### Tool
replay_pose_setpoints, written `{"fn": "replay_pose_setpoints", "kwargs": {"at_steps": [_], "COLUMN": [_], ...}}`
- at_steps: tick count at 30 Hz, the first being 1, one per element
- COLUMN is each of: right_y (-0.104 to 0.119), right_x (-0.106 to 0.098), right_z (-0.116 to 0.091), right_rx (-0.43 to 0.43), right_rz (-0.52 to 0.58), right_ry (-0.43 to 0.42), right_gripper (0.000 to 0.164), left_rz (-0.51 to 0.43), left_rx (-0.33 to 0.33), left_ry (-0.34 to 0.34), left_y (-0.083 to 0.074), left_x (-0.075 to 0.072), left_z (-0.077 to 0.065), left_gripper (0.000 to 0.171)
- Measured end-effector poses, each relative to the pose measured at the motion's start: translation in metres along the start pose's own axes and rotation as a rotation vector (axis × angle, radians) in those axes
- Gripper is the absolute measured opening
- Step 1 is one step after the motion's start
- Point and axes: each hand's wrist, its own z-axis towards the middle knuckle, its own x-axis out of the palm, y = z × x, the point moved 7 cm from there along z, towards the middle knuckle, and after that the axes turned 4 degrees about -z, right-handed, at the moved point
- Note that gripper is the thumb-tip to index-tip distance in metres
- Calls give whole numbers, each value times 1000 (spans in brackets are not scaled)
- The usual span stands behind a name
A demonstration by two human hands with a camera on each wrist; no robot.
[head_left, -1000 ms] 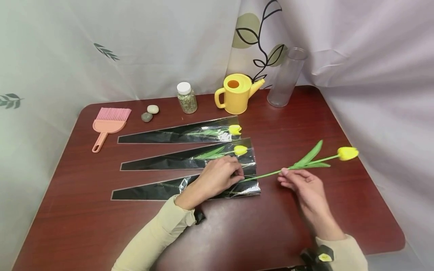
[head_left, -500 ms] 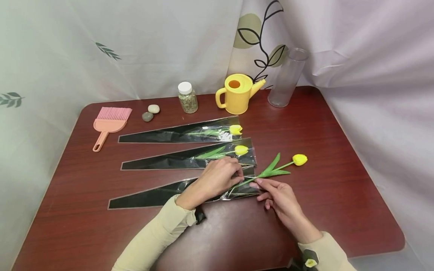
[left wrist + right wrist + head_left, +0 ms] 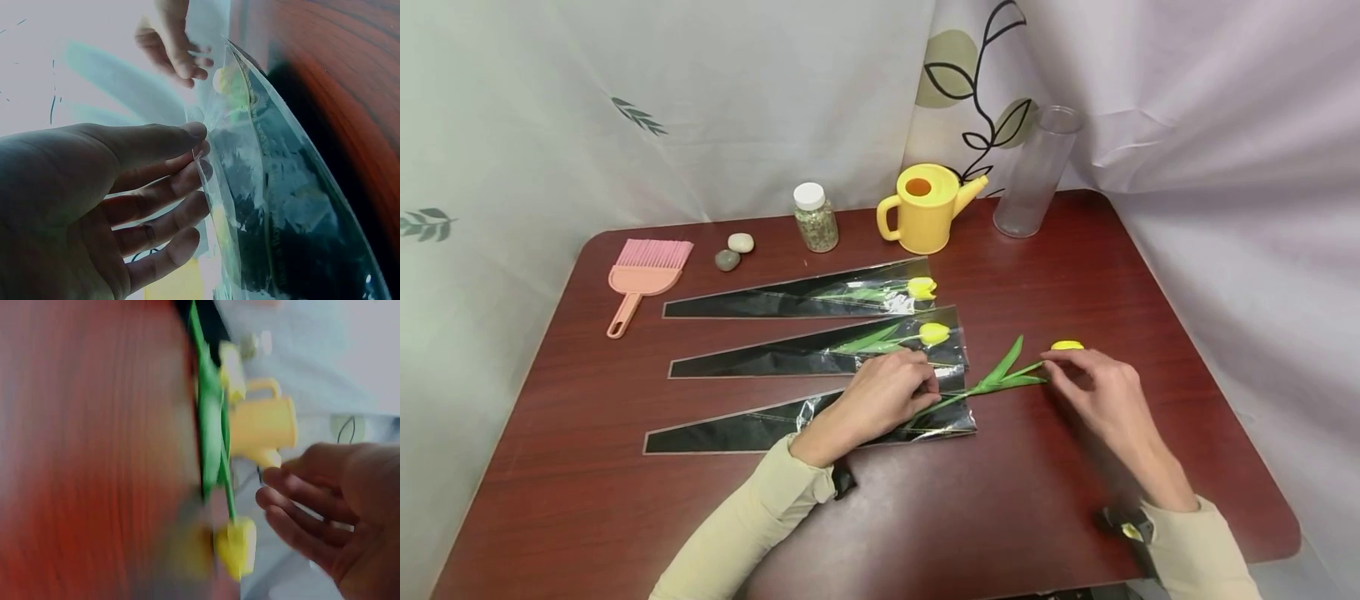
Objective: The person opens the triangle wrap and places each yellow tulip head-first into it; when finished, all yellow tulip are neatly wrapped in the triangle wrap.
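Note:
My left hand (image 3: 887,390) pinches the open end of the nearest flower sleeve (image 3: 722,430), black with a clear film front. In the left wrist view, thumb and fingertips meet at the film (image 3: 240,150) edge. A yellow artificial tulip (image 3: 1000,377) lies with its lower stem in that sleeve's mouth; its leaves and bloom stick out to the right. My right hand (image 3: 1108,404) hovers at the stem just below the bloom, partly hiding it. From the right wrist, the loosely bent fingers (image 3: 294,515) show apart from the bloom (image 3: 237,547), holding nothing.
Two more sleeves, the middle one (image 3: 715,364) and the far one (image 3: 722,307), each hold a yellow tulip. Along the back stand a glass vase (image 3: 1033,179), a yellow watering can (image 3: 922,218) and a lidded jar (image 3: 816,223). Two stones (image 3: 727,260) and a pink brush (image 3: 643,279) lie left.
The right hand slid the tulip leftward into the nearest sleeve, then let go of its lower stem and moved right toward the bloom. The left hand stayed at the sleeve's mouth.

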Motion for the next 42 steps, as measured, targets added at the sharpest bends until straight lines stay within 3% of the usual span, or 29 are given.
{"fn": "replay_pose_setpoints", "kwargs": {"at_steps": [6,15,21,27,32,42], "right_y": [-8,-8,8,34,45,50], "right_x": [10,19,23,47,63,75], "right_z": [9,13,14,14,15,13], "right_rx": [-288,-430,-454,-443,-434,-428], "right_rz": [-133,-168,16,173,214,233], "right_ry": [95,163,217,303,344,365], "right_gripper": [26,22,22,22,17,18], "left_rz": [-1,1,5,-9,-8,-6], "left_rx": [-9,-9,-3,3,10,1], "left_ry": [6,1,-13,-46,-58,-46], "left_y": [0,1,3,1,0,0], "left_x": [1,2,2,0,-2,-1], "left_z": [-1,1,1,2,3,2], "left_gripper": [9,10,9,7,6,5]}}
